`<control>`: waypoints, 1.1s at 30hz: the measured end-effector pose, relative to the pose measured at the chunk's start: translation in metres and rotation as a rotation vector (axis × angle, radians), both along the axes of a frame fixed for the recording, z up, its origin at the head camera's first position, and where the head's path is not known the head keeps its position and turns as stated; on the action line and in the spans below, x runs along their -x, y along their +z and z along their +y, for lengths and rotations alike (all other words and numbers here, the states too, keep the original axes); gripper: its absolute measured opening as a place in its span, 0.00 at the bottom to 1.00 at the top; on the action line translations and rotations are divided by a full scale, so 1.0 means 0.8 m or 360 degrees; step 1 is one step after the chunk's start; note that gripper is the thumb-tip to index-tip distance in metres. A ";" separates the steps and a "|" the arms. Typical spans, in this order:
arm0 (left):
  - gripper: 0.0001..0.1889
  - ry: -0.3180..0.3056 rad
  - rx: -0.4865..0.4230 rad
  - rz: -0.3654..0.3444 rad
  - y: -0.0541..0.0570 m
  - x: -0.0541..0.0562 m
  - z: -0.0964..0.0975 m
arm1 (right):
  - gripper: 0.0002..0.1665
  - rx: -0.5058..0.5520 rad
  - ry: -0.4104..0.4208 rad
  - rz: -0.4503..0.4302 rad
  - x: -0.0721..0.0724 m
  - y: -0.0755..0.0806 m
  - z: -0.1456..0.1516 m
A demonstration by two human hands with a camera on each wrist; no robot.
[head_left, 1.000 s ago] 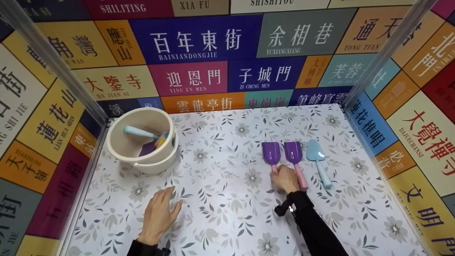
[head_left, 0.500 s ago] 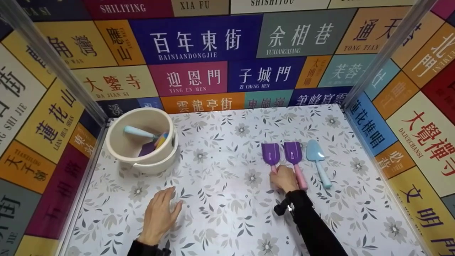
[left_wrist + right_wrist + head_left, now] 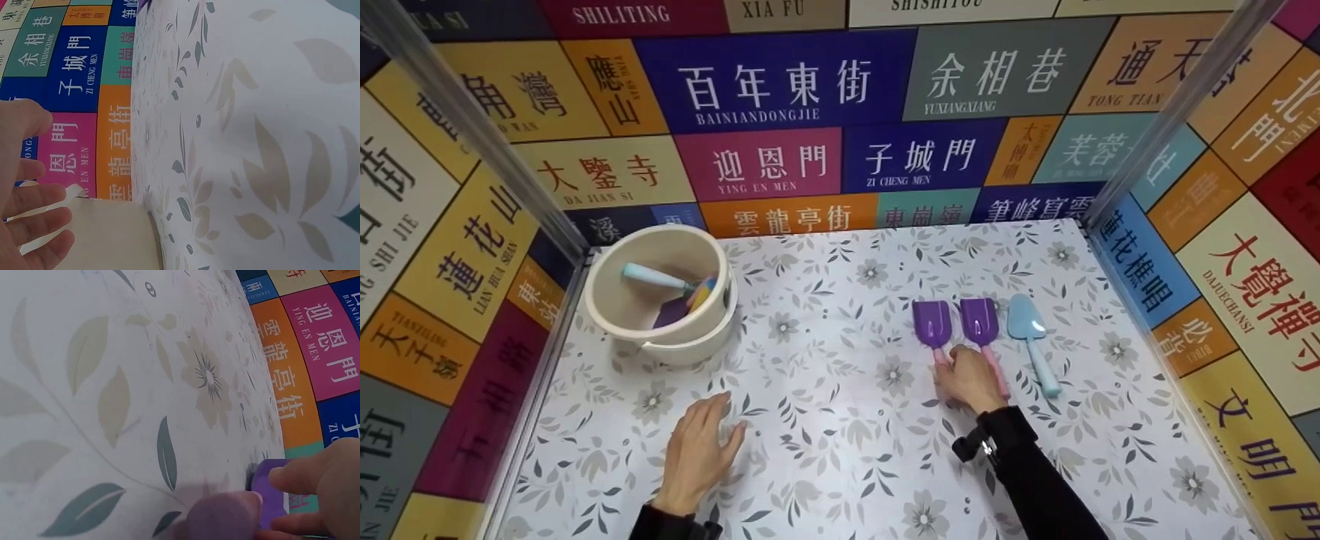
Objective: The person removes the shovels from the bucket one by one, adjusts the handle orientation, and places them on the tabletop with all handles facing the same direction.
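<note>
My right hand (image 3: 971, 379) is at the pink handle of the left purple toy shovel (image 3: 932, 322). Its fingers and thumb curl round the handle, hiding the lower part. Just right of it lies a second purple toy shovel (image 3: 979, 321), its pink handle partly covered by the hand. A light blue toy trowel (image 3: 1027, 319) lies farthest right, untouched. In the right wrist view a purple blade (image 3: 270, 492) shows beyond the fingers. My left hand (image 3: 697, 450) holds nothing, its fingers spread and relaxed over the table in front of the bucket (image 3: 607, 304).
The cream bucket stands at the back left; inside lie a light blue handle (image 3: 652, 276) and purple and yellow pieces. The patterned table (image 3: 825, 420) is bounded by walls (image 3: 772, 82) of coloured sign panels and clear corner posts (image 3: 1185, 105).
My right hand and wrist have shifted slightly right, baring a little more of the left shovel's handle. The shovels and trowel stay in place, and the left hand is still.
</note>
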State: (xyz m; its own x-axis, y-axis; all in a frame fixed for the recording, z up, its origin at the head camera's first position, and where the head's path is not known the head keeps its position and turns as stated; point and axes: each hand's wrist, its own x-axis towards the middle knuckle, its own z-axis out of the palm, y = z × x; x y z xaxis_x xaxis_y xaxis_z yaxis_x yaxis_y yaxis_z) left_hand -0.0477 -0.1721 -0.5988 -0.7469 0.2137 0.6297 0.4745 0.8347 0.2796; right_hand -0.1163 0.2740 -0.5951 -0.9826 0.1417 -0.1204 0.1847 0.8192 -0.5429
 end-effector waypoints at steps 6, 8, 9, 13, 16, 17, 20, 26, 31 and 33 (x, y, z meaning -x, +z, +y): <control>0.27 -0.0016 -0.0030 -0.0018 0.004 0.001 0.003 | 0.22 -0.0075 0.0100 0.0137 -0.022 0.022 0.016; 0.27 -0.0023 -0.0034 -0.0026 0.007 0.002 0.005 | 0.23 -0.0098 0.0132 0.0192 -0.032 0.028 0.022; 0.27 -0.0026 -0.0034 -0.0028 0.008 0.003 0.006 | 0.24 -0.0108 0.0146 0.0235 -0.036 0.029 0.025; 0.27 -0.0035 -0.0031 -0.0025 0.010 0.004 0.008 | 0.25 -0.0230 0.0250 0.0539 -0.055 0.027 0.036; 0.28 -0.0044 -0.0024 -0.0021 0.012 0.005 0.008 | 0.25 -0.0412 0.0392 0.0847 -0.067 0.021 0.046; 0.27 -0.0046 -0.0022 -0.0018 0.012 0.005 0.008 | 0.24 -0.0480 0.0433 0.0936 -0.071 0.020 0.050; 0.27 -0.0058 -0.0013 -0.0007 0.013 0.007 0.008 | 0.24 -0.0606 0.0496 0.1100 -0.082 0.019 0.060; 0.29 -0.0080 -0.0004 0.0014 0.015 0.010 0.006 | 0.25 -0.0656 0.0463 0.1138 -0.102 0.022 0.074; 0.29 -0.0077 0.0005 0.0031 0.019 0.014 0.005 | 0.24 -0.0665 0.0452 0.1160 -0.106 0.024 0.080; 0.28 -0.0082 0.0006 0.0040 0.022 0.017 0.004 | 0.24 -0.0660 0.0450 0.1167 -0.106 0.023 0.081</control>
State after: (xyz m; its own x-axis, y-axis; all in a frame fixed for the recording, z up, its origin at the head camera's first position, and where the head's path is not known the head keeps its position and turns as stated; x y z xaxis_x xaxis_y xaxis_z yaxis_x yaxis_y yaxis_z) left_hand -0.0610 -0.1690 -0.5809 -0.7186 0.2538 0.6475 0.5238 0.8099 0.2638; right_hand -0.0315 0.3386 -0.5763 -0.7971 -0.2256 0.5601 -0.3321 0.9385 -0.0945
